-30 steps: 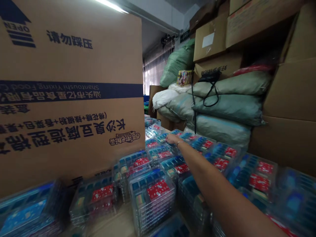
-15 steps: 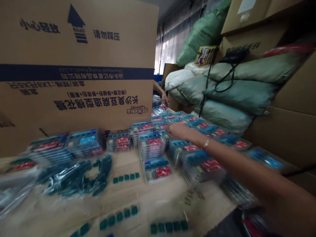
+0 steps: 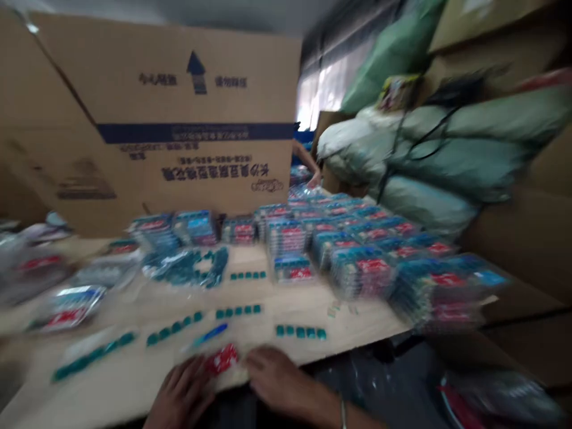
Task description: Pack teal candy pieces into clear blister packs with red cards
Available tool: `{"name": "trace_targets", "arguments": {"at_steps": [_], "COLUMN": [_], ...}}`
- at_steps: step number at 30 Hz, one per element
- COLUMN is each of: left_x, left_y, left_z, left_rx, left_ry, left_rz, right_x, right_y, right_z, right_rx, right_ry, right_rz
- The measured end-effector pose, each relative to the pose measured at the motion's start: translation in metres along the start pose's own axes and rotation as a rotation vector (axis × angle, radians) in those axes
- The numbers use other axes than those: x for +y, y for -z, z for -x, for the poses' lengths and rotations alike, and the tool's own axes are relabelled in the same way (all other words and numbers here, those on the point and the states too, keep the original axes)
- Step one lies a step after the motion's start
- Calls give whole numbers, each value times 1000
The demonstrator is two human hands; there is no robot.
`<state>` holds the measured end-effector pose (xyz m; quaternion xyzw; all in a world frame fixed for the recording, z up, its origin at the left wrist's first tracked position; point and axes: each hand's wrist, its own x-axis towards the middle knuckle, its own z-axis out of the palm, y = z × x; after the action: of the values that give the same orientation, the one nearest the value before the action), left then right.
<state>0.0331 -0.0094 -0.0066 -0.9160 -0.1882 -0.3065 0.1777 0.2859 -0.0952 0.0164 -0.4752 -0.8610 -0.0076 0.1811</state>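
My left hand (image 3: 181, 393) and my right hand (image 3: 279, 378) are at the near edge of the table, blurred by motion. Between them lies a clear plastic packet with a red label (image 3: 221, 360), and the fingers of both hands press against its sides. A blue strip (image 3: 210, 335) lies just beyond it. Several rows of small teal pieces (image 3: 238, 310) sit on the cardboard-covered tabletop (image 3: 134, 307) farther out. A bangle (image 3: 343, 414) circles my right wrist.
Stacks of clear packs with red labels (image 3: 344, 253) fill the table's right side, backed by a large upright cardboard box (image 3: 187, 101). A co-worker's hand (image 3: 313, 179) reaches in behind the stacks. Grey-green sacks (image 3: 451, 155) are piled at the right.
My right arm has drawn back from the stacks to the near table edge, and my left hand has come into view. The view has tilted down, showing more of the tabletop.
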Motion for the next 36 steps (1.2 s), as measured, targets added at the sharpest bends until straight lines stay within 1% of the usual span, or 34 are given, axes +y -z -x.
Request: {"name": "trace_targets", "arguments": {"at_steps": [1, 2, 4, 5, 7, 8, 11, 13, 15, 17, 20, 22, 25, 27, 29, 31, 34, 36], "left_x": [4, 9, 16, 19, 23, 24, 23, 20, 18, 16, 14, 13, 11, 12, 13, 14, 17, 22], "left_y": [8, 15, 23, 25, 28, 29, 30, 30, 32, 33, 30, 25, 18, 16, 17, 20, 28, 35], "left_z": [-4, -7, -8, -6, -1, 1, 6, 7, 8, 11, 16, 19, 18, 16, 16, 19, 30, 36], "left_rx": [-31, -60, -65, -73, -108, -134, -184, -188, -174, -144, -108, -110, -98, -63, -16, 29, 64, 74], "left_ry": [27, 62, 149, 203, 291, 314, 326, 325, 320, 343, 444, 470, 474, 515, 579, 652, 767, 795], "left_rz": [12, 14, 14, 19, 52, 77, 145, 169, 170, 143, 135, 181, 211, 205, 207, 196, 140, 79], "right_x": [-1, -1, 5, 7, 5, 2, -10, -7, 9, 34, 69, 79, 76, 71, 67, 66, 70, 70], "right_y": [7, 14, 25, 26, 23, 19, 9, 9, 19, 33, 53, 58, 50, 39, 27, 17, 8, 6], "right_z": [6, 11, 19, 21, 20, 18, 4, -4, -5, 6, 38, 60, 84, 93, 101, 111, 127, 134], "right_rx": [-12, 14, 46, 59, 81, 91, 91, 78, 113, 187, 249, 227, 122, 32, -11, 22, 141, 214], "right_ry": [-18, -85, -154, -179, -194, -189, -121, -95, -145, -273, -487, -543, -536, -518, -485, -425, -310, -245], "right_rz": [-48, -95, -212, -251, -288, -289, -271, -278, -283, -248, -126, -54, 41, 80, 98, 123, 177, 198]}}
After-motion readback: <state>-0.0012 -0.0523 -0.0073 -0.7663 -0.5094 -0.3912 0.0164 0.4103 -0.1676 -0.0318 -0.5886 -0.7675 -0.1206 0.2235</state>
